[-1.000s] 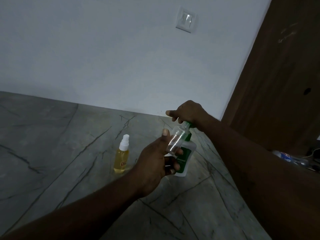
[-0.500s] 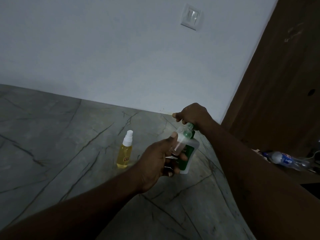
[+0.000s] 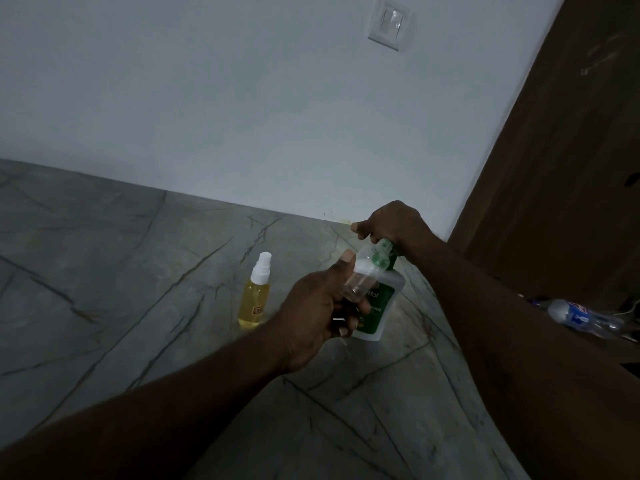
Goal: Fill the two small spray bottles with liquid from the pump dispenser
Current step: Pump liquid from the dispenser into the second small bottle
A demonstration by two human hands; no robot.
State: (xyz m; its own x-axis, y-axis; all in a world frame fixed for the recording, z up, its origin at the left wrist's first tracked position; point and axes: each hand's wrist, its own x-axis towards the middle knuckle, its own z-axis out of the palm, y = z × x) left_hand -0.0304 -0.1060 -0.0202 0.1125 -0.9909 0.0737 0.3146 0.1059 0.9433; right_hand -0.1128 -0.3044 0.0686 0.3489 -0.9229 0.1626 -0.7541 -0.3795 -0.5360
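Note:
My left hand [image 3: 318, 306] grips a clear small spray bottle [image 3: 363, 275] with no cap, tilted so its open mouth points up at the green pump head. The pump dispenser [image 3: 377, 310], white with a green label, stands on the grey marbled floor [image 3: 121, 289]. My right hand [image 3: 391, 223] is curled over the top of its green pump, hiding most of the nozzle. To the left, a second small spray bottle [image 3: 255, 296] stands upright on the floor, capped in white and holding yellow liquid.
A white wall with a light switch [image 3: 390, 21] rises behind the floor. A brown wooden door [image 3: 561, 150] fills the right side. A clear plastic drink bottle [image 3: 578, 317] lies on the floor at the far right, beyond my right forearm.
The view has shifted slightly. My hands stay in nearly the same pose, with the clear bottle's mouth held at the pump nozzle.

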